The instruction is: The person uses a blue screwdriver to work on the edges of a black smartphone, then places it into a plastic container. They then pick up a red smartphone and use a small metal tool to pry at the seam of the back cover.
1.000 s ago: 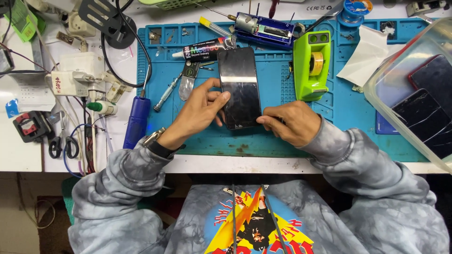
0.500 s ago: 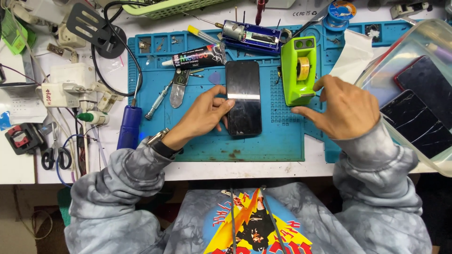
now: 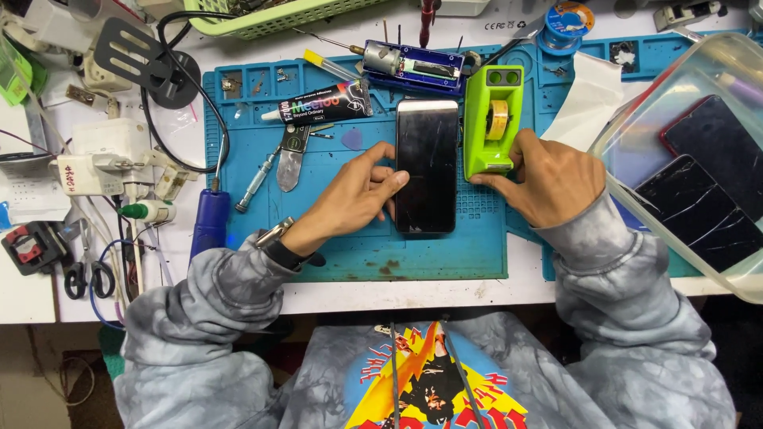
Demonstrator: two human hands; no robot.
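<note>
A black phone (image 3: 427, 163) lies flat, screen up, on the blue work mat (image 3: 342, 246). My left hand (image 3: 358, 195) rests on the mat at the phone's left edge, fingertips touching its side. My right hand (image 3: 548, 179) grips the near end of a green tape dispenser (image 3: 493, 119) that stands just right of the phone, with a roll of yellowish tape in it. Both sleeves are grey tie-dye.
A clear plastic tub (image 3: 691, 159) with cracked black phones sits at the right. A glue tube (image 3: 326, 103), metal pry tool (image 3: 292, 155), blue-handled tool (image 3: 211, 222), small blue vise (image 3: 413, 63), white paper (image 3: 584, 99), scissors (image 3: 87, 274) and chargers (image 3: 107, 155) lie around.
My right hand left the phone, moved right and took hold of the green tape dispenser. The phone, first held up between both hands, now lies flat on the mat.
</note>
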